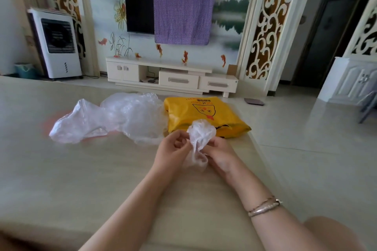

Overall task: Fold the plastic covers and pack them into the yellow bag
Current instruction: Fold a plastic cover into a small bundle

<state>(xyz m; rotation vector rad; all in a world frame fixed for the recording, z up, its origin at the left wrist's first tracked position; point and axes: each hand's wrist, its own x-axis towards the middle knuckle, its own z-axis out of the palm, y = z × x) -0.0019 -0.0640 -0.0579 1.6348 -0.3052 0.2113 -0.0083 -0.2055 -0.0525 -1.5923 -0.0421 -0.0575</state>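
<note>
A small crumpled clear plastic cover (201, 136) is held up between both hands just above the table. My left hand (173, 150) pinches its left side with curled fingers. My right hand (221, 154) grips its right side and lower tail. Behind them the yellow bag (204, 114) lies flat on the table, with a printed cartoon face on top. A pile of loose clear plastic covers (110, 118) sprawls to the left of the bag.
The beige table (81, 169) ends in a right edge close to the yellow bag, with tiled floor beyond. A white TV cabinet (171, 76) and a white air cooler (59, 45) stand against the far wall.
</note>
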